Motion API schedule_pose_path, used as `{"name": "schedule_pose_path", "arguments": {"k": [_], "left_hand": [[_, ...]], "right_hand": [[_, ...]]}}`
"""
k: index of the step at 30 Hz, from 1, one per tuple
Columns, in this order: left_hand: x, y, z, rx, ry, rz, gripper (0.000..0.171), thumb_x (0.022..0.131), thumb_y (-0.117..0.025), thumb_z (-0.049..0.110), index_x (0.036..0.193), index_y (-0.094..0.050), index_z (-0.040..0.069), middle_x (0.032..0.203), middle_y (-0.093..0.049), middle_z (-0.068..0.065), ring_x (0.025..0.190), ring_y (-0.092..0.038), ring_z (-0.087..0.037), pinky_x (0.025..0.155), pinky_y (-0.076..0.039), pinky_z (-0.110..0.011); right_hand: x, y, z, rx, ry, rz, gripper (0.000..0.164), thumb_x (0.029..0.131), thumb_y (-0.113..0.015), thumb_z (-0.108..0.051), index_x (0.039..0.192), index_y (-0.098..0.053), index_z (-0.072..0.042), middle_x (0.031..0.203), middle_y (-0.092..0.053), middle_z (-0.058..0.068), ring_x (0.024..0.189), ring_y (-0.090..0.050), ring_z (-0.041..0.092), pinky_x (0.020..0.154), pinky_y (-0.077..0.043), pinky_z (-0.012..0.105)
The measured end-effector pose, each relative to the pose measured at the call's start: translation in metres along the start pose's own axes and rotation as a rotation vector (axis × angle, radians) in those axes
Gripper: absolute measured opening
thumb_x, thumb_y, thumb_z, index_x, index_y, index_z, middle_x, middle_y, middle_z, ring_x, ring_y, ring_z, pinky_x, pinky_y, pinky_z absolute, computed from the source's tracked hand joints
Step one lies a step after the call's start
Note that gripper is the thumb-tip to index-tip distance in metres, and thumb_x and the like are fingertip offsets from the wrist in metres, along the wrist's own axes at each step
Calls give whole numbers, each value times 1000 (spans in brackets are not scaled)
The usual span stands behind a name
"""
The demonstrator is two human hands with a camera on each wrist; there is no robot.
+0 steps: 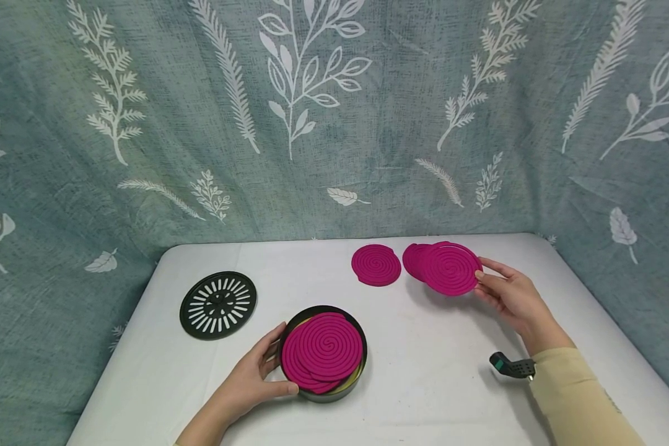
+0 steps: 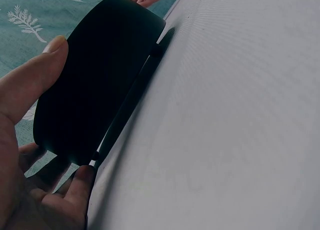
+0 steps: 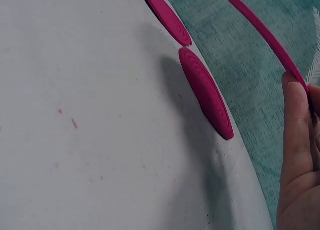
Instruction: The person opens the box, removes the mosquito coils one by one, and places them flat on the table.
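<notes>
With twelve o'clock pointing away from the person, a flat, round black cover with radial slots (image 1: 218,305) lies farthest left on the white-covered table (image 1: 424,390). Next comes the left hand (image 1: 246,376), its fingers and thumb curled round the nine o'clock side of a round, dark container with a yellowish inner wall (image 1: 337,396). Inside that container sit overlapping magenta spiral discs (image 1: 330,345); their full number is hidden.

At one o'clock from the container, a single flat magenta spiral disc (image 1: 376,265) lies on the table. Just beside it, at three o'clock, a partly covered magenta disc (image 1: 414,260) shows behind the lifted magenta spiral disc (image 1: 450,270). The right hand (image 1: 511,298) pinches this lifted one by its three o'clock edge, clear of the table.

The relation that seems to matter most: from the right fingertips, the lifted disc reaches toward nine o'clock, while the container lies at eight o'clock, well apart, with the left hand nearer to it. Being round, the disc has no long axis across its face; seen edge-on in the right wrist view, it slants from the fingertips toward eleven o'clock.
</notes>
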State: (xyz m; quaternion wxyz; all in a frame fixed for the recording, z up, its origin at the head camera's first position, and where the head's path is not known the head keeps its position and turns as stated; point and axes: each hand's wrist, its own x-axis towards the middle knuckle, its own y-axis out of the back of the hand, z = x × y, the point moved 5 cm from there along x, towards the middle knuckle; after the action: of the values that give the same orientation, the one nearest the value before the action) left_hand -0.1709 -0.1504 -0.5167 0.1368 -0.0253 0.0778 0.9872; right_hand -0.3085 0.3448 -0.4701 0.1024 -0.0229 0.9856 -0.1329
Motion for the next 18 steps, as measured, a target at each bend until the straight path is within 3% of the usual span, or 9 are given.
{"name": "schedule_pose_path", "arguments": {"k": [4,8,11,15,18], "left_hand": [[0,0,0,-4,0,-1,112,65,-94,16,155,-30,25,158,-30,-6,142,-34,-25,112,-36,-21],[-1,1,0,-6,4,3,111,65,-94,16,155,-30,26,157,-31,-5,142,-34,-25,111,-36,-21],[0,0,0,-1,9,6,111,64,-95,17,154,-31,27,157,-31,-5,142,-34,-24,111,-36,-21],[1,0,0,0,10,9,111,63,-95,19,154,-32,26,157,-31,-5,142,-34,-24,111,-36,-22],[1,0,0,-3,8,13,111,63,-95,19,154,-32,26,157,-31,-5,142,-34,-25,111,-36,-22]], "right_hand": [[4,11,0,44,10,14,36,93,-68,-5,126,-63,-18,85,-73,9,74,-71,15,73,-63,28],[8,22,-1,82,10,36,36,93,-68,-4,125,-64,-19,86,-73,10,74,-72,16,73,-63,28],[9,31,-2,83,-7,74,45,93,-69,-6,135,-57,-17,86,-72,9,75,-72,16,75,-63,28],[11,42,-4,50,-31,122,69,93,-70,-10,153,-36,-14,87,-72,7,77,-71,15,76,-62,28],[13,47,-5,54,-42,144,78,93,-70,-11,157,-26,-12,88,-72,6,78,-71,14,76,-62,27]]}}
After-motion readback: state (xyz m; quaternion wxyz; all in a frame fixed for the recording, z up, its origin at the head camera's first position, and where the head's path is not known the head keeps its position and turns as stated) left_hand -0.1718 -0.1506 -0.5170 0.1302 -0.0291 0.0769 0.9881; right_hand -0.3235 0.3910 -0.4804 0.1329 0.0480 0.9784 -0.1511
